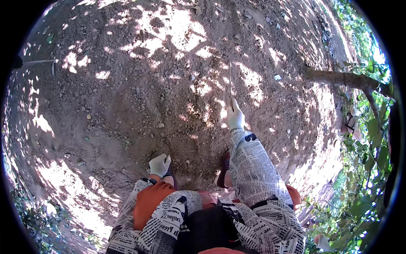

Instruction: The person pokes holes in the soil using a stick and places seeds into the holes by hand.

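Observation:
My right hand (235, 116), in a white glove, reaches forward over the bare soil, its fingers wrapped round the near end of a thin, slightly curved stick-like tool (230, 80). The tool points away from me, low over or touching the ground; its exact kind is too thin to make out. In a matching white glove, my left hand (160, 165) is curled into a fist beside my left lower leg, above the shoe. Nothing shows in its fingers. Both sleeves have a black-and-white newsprint pattern.
Brown, crumbly soil (127, 106) with small stones and sun patches spreads ahead. A thick branch (338, 78) juts in from the right, by green leaves (372, 148). A thin rod with a short crosspiece (53, 67) lies far left. My right shoe (223, 169) is dark red.

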Demonstrator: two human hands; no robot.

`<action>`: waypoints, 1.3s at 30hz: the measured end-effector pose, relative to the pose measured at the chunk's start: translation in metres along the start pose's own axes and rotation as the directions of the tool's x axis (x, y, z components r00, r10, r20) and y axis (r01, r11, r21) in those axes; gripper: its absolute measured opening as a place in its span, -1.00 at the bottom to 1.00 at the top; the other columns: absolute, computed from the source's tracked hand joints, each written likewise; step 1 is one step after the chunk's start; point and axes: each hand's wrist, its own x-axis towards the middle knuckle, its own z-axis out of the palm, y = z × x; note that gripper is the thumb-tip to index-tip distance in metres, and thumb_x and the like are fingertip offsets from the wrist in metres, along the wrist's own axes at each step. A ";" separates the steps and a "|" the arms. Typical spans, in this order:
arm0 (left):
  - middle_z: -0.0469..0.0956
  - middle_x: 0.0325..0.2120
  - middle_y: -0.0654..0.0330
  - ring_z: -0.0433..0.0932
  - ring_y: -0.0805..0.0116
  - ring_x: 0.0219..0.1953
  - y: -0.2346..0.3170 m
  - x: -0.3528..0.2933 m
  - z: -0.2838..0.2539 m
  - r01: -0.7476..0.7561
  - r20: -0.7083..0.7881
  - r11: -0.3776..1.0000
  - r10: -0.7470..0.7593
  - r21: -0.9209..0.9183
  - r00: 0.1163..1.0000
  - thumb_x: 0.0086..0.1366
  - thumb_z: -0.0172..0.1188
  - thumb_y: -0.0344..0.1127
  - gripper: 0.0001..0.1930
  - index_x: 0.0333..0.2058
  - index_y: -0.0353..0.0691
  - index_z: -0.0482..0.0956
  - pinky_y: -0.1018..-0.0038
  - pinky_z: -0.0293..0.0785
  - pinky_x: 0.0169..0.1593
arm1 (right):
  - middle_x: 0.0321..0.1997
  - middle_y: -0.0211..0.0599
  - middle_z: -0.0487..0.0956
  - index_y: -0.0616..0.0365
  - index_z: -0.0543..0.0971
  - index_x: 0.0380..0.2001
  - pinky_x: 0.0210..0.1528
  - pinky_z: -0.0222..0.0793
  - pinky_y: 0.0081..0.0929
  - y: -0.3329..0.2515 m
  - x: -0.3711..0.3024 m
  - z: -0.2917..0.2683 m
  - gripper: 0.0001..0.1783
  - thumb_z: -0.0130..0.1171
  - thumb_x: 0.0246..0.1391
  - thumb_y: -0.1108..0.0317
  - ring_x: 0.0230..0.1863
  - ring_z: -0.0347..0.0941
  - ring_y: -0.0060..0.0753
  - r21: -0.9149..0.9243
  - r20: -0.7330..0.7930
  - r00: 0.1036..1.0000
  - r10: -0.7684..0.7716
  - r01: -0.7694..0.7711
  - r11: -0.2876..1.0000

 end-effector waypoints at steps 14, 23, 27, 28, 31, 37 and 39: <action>0.48 -0.67 0.03 0.50 -0.07 -0.57 -0.004 0.002 -0.013 0.027 -0.010 0.998 -0.026 0.056 1.000 0.24 0.17 -0.10 -0.68 -0.61 -0.12 0.44 0.09 0.40 -0.48 | -0.36 0.05 0.59 -0.15 0.31 0.28 -0.33 0.43 -0.11 0.109 -0.188 0.067 -0.42 0.09 0.17 0.27 -0.36 0.53 0.12 -0.008 0.024 0.954 -0.299 0.300 0.954; 0.49 -0.66 0.02 0.50 -0.09 -0.56 0.008 0.008 -0.008 0.012 0.000 1.000 -0.012 0.023 1.000 0.23 0.17 -0.08 -0.69 -0.59 -0.13 0.47 0.06 0.39 -0.47 | -0.31 -0.14 0.63 -0.16 0.26 0.32 -0.49 0.43 -0.42 -0.050 0.018 0.059 -0.46 -0.02 0.28 0.23 -0.56 0.48 -0.47 0.002 -0.065 0.989 -0.136 0.136 0.991; 0.49 -0.65 0.00 0.50 -0.11 -0.55 0.005 0.006 -0.007 0.052 0.006 0.999 -0.052 -0.002 0.999 0.23 0.17 -0.08 -0.68 -0.60 -0.14 0.48 0.06 0.38 -0.45 | -0.31 -0.17 0.63 -0.14 0.28 0.31 -0.45 0.45 -0.44 -0.047 -0.002 0.055 -0.48 -0.06 0.29 0.25 -0.52 0.49 -0.50 -0.010 -0.074 0.982 -0.172 0.172 0.985; 0.49 -0.65 0.00 0.50 -0.11 -0.55 0.003 0.004 -0.007 0.063 0.009 0.998 -0.063 -0.014 0.998 0.23 0.17 -0.08 -0.68 -0.60 -0.13 0.47 0.05 0.38 -0.45 | -0.30 -0.17 0.63 -0.12 0.29 0.31 -0.40 0.47 -0.44 -0.045 -0.027 0.047 -0.49 -0.07 0.29 0.26 -0.48 0.51 -0.46 0.020 -0.011 0.993 -0.116 0.117 0.993; 0.50 -0.64 0.00 0.50 -0.11 -0.54 0.003 0.005 -0.001 0.039 -0.007 0.998 -0.040 -0.056 0.999 0.24 0.15 -0.07 -0.68 -0.58 -0.13 0.48 0.05 0.38 -0.44 | -0.23 -0.09 0.64 -0.08 0.32 0.28 -0.28 0.48 -0.31 0.001 -0.092 0.041 -0.49 -0.02 0.26 0.23 -0.33 0.60 -0.19 0.024 0.053 0.981 -0.184 0.183 0.983; 0.50 -0.64 -0.01 0.51 -0.12 -0.52 0.002 0.006 -0.001 0.044 0.032 0.999 -0.044 -0.013 0.999 0.26 0.15 -0.05 -0.67 -0.57 -0.14 0.47 0.05 0.39 -0.42 | -0.46 0.05 0.59 -0.22 0.33 0.26 -0.37 0.46 -0.09 0.101 -0.187 0.064 -0.46 0.04 0.20 0.18 -0.43 0.55 0.11 -0.117 0.048 0.957 -0.286 0.290 0.950; 0.51 -0.64 0.00 0.52 -0.12 -0.52 -0.009 0.001 -0.004 0.059 0.024 0.998 -0.059 -0.016 0.998 0.27 0.13 -0.04 -0.67 -0.56 -0.13 0.47 0.05 0.40 -0.43 | -0.37 0.11 0.59 -0.17 0.32 0.26 -0.31 0.47 -0.12 0.054 -0.186 0.046 -0.47 0.04 0.21 0.21 -0.35 0.56 0.13 -0.229 0.196 0.972 -0.131 0.175 0.957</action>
